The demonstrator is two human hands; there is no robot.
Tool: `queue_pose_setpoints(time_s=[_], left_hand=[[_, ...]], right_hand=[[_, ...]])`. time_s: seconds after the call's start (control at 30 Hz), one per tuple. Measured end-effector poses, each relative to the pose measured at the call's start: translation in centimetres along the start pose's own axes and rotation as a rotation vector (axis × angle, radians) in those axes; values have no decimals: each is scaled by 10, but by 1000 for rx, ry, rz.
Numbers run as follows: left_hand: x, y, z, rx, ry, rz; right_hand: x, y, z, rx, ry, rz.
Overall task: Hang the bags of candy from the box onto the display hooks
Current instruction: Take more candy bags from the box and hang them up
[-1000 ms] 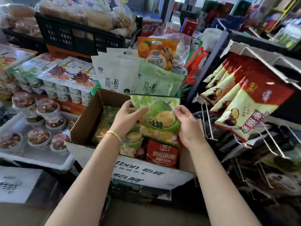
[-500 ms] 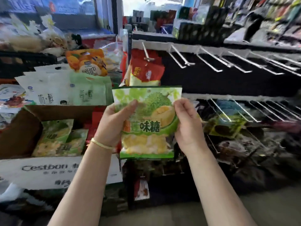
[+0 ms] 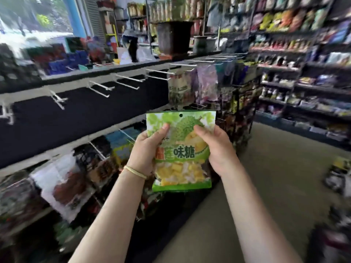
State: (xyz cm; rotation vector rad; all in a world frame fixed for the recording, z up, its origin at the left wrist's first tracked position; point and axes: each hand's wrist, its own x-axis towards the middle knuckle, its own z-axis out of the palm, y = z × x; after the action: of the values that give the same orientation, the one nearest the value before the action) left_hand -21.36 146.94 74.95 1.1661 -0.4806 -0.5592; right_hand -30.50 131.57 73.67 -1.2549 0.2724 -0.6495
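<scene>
Green glossy plastic durian-candy bag (image 3: 182, 149) held upright below white wire hook row (image 3: 129, 78); left hand (image 3: 147, 149) and right hand (image 3: 216, 147) pinch its sides. Likely light, floppy, slippery; best gripped near top hole.

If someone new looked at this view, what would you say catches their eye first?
The green candy bag at centre, held upright by the left hand and right hand, one at each side edge, its hang hole at the top. Next, the row of bare white hooks jutting from the dark rack up left, then the packed, blurred shelves at right.
</scene>
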Motion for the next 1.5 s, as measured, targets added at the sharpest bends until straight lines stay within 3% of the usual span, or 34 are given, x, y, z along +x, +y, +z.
queue_pose_setpoints(time_s=[0.4, 0.6, 0.9, 1.23, 1.37, 1.5], left_hand=[[204, -43, 15, -87, 185, 23], [304, -45, 8, -65, 265, 46], [379, -43, 0, -25, 449, 125], [415, -56, 1, -20, 694, 181], [428, -61, -10, 129, 880, 218], [434, -70, -24, 323, 943, 287]], right_hand=[[213, 25, -38, -137, -77, 100], [326, 45, -33, -128, -38, 94], [431, 68, -23, -135, -204, 145], [485, 81, -16, -178, -371, 156], [489, 90, -7, -364, -329, -119], [484, 114, -16, -702, -121, -703]])
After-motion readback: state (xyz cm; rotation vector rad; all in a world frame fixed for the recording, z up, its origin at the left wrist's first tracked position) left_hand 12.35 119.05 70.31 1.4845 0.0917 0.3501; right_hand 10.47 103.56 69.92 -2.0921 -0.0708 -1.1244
